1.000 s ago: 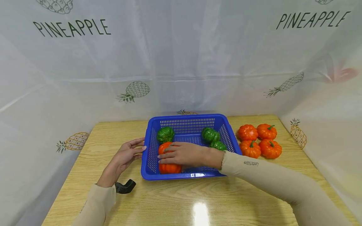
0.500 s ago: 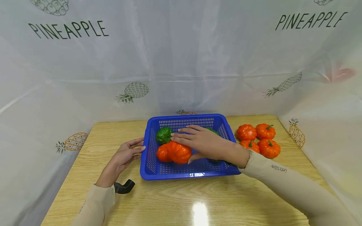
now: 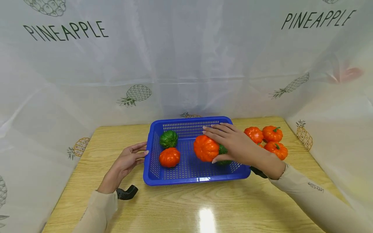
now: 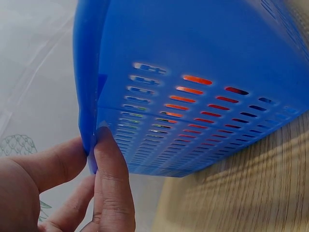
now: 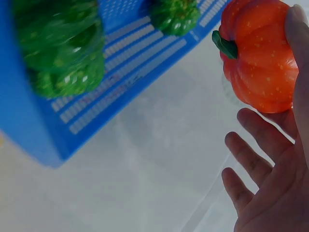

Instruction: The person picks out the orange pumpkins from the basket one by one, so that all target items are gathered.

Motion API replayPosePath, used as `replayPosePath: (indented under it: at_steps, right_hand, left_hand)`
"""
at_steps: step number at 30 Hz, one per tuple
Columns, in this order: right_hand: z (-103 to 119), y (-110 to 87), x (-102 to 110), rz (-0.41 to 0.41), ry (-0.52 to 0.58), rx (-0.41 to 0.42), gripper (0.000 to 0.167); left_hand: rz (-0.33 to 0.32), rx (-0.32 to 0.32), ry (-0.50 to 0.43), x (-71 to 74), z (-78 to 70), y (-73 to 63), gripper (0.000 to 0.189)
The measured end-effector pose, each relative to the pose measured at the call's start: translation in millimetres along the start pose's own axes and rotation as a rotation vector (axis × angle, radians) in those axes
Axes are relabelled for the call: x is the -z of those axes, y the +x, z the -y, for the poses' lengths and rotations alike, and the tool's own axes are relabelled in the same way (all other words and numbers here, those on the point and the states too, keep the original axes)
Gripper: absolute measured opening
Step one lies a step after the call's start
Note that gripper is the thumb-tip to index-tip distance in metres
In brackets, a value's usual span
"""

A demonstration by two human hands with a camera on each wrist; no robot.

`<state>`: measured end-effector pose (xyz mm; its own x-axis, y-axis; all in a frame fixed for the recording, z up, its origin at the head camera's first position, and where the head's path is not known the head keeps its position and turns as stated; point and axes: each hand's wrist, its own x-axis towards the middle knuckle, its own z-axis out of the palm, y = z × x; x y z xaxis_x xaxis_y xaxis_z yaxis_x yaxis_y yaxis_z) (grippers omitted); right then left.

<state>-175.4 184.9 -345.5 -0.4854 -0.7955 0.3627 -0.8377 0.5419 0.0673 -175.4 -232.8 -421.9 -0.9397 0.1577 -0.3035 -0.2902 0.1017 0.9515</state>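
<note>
A blue plastic basket (image 3: 186, 178) with slotted walls stands on the table. My left hand (image 3: 129, 159) pinches its left rim; in the left wrist view, thumb and finger sit on either side of the blue rim (image 4: 89, 72). My right hand (image 3: 230, 142) holds a small orange pumpkin (image 3: 206, 148) above the basket's right half, gripping it between thumb and fingers. Its green stem (image 5: 225, 45) shows in the right wrist view. Inside the basket, a green pumpkin (image 3: 168, 139) and another orange pumpkin (image 3: 169, 157) lie at the left. Green pumpkins (image 5: 63, 43) at the right are partly hidden behind my hand.
Several orange pumpkins (image 3: 276, 150) sit on the table right of the basket, one mostly hidden by my right hand. A black curved piece (image 3: 127, 193) shows by my left wrist. A pineapple-print sheet (image 3: 186, 64) hangs behind the wooden table (image 3: 163, 207).
My right hand has picked up an orange pumpkin from the basket's left side, lifted it and carried it to the right. My left hand stays at the rim.
</note>
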Motion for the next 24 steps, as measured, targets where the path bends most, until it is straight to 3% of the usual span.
replayPosePath:
  at_steps: [17, 24]
  right_hand:
    - [-26.2, -72.2, 18.0, -0.128, 0.016, -0.256, 0.095]
    - [-32.9, -101.1, 24.9, -0.123, 0.022, -0.356, 0.094]
  left_hand:
    - [0.008, 0.011, -0.01, 0.0, -3.7, -1.1, 0.062]
    - [0.02, 0.004, -0.028, 0.1, -5.6, -0.5, 0.061]
